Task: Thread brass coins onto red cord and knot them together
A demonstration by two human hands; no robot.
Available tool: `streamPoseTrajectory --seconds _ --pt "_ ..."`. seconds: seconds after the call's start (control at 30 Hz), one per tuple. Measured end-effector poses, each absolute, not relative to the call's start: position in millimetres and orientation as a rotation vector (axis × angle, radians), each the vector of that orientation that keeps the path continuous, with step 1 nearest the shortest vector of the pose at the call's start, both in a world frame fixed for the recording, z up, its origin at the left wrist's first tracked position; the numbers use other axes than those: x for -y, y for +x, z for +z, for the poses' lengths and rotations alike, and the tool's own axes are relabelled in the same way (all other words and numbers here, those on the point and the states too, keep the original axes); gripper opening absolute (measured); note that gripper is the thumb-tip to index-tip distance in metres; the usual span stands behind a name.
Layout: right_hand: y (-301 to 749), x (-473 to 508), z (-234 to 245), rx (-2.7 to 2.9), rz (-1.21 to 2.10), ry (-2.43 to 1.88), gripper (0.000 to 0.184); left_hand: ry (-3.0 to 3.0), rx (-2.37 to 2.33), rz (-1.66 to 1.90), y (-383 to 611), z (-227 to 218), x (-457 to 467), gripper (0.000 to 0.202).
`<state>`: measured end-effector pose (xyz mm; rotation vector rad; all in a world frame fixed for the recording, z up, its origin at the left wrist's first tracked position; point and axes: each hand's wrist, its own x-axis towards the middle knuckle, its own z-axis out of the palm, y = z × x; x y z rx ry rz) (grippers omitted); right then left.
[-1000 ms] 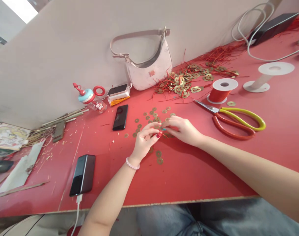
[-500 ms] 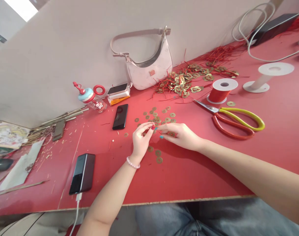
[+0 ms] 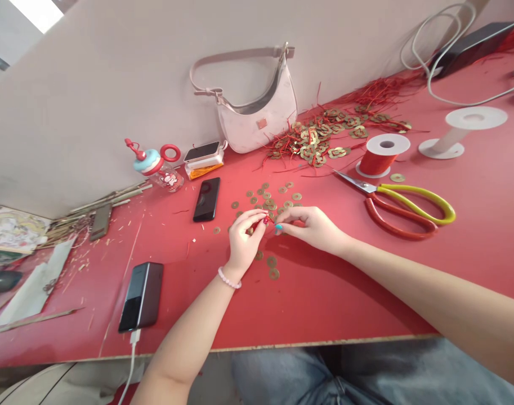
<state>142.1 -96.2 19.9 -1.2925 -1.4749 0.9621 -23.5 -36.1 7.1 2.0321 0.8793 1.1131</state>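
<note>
Over the middle of the red table, my left hand [image 3: 245, 239] is closed in a pinch on a short red cord [image 3: 269, 221]. Thumb and index fingertip of my right hand [image 3: 313, 226] press together at the cord's other side, a small gap from the left fingertips. A bit of brass shows under the left fingers, but I cannot make out whether it is held. Loose brass coins with centre holes [image 3: 270, 203] lie scattered just beyond both hands. A few more coins [image 3: 273, 274] lie nearer to me.
Scissors [image 3: 402, 208], a red cord spool [image 3: 377, 157] and a bare white spool [image 3: 455, 132] stand right. Behind are a heap of corded coins [image 3: 324, 135] and a pink handbag [image 3: 260, 126]. Leftward lie a phone [image 3: 206, 199], a power bank [image 3: 141, 297] and a cup [image 3: 159, 169].
My right hand's fingers have drawn slightly right, away from the left fingertips, and curled into a pinch. More red cord shows between the hands. The left hand has barely moved.
</note>
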Motion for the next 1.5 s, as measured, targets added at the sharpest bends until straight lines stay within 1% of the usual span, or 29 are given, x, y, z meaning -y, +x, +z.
streamPoseTrajectory --seconds 0.1,0.3,0.67,0.9,1.5 --pt "142.1 96.5 20.0 1.521 0.898 -1.382 0.015 2.053 -0.881 1.119 -23.5 8.1 37.8 0.013" --pt "140.6 97.5 18.2 1.601 0.818 -1.379 0.011 2.078 -0.869 1.153 -23.0 9.9 39.3 0.012" --pt "138.4 98.6 20.5 1.585 0.804 -1.422 0.014 2.149 -0.829 1.153 -23.0 11.5 42.3 0.012" --pt "138.1 98.3 20.5 1.602 0.729 -1.411 0.013 2.159 -0.833 1.170 -23.3 11.6 42.1 0.012" --pt "133.2 101.1 19.2 1.580 0.760 -1.392 0.015 2.220 -0.778 1.179 -23.0 12.3 43.1 0.012"
